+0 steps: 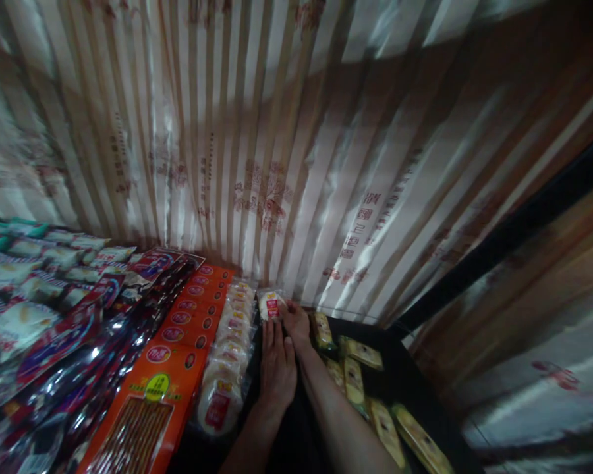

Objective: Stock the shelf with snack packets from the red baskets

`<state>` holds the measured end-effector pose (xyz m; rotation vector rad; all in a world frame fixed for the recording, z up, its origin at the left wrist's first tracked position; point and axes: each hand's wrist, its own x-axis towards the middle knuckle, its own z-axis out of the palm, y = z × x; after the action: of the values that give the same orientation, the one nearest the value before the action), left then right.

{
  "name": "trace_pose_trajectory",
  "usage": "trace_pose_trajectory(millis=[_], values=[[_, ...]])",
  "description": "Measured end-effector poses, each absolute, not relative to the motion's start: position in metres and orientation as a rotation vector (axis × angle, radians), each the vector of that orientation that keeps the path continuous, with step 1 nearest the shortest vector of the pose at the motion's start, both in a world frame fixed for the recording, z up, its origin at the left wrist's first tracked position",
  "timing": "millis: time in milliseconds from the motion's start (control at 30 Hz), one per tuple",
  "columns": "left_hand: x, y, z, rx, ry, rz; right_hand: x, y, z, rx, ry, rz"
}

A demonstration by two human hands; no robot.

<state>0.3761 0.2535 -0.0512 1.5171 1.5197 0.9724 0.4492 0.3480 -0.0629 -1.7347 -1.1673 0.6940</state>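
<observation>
My left hand (277,367) lies flat, fingers stretched out, on the dark shelf surface beside a row of clear round cake packets (227,359). Farther back, my right hand (295,322) pinches a small clear packet with a red and yellow label (270,305) at the far end of that row, close to the back wall. Both forearms reach in from the bottom of the view.
Orange snack boxes (178,349) run in a row left of the cake packets. Dark glossy bags (79,368) and pale packets (24,276) fill the left. Yellow wrapped bars (370,388) lie right of my arms. Striped printed boxes (277,164) form the back wall.
</observation>
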Motion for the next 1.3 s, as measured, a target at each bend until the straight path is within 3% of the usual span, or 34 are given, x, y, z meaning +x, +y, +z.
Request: trace_pose_trajectory(millis=[300, 633, 1300], values=[[0.381, 0.256, -0.057, 1.363, 1.552, 1.093, 0.437, 0.349, -0.050, -2.021, -1.397, 0.489], [0.381, 0.255, -0.048, 1.301, 1.542, 0.957, 0.440, 0.340, -0.042, -2.169, -1.669, 0.241], [0.391, 0.243, -0.051, 1.436, 1.571, 1.052, 0.515, 0.312, -0.080, -1.712, -1.266, 0.218]])
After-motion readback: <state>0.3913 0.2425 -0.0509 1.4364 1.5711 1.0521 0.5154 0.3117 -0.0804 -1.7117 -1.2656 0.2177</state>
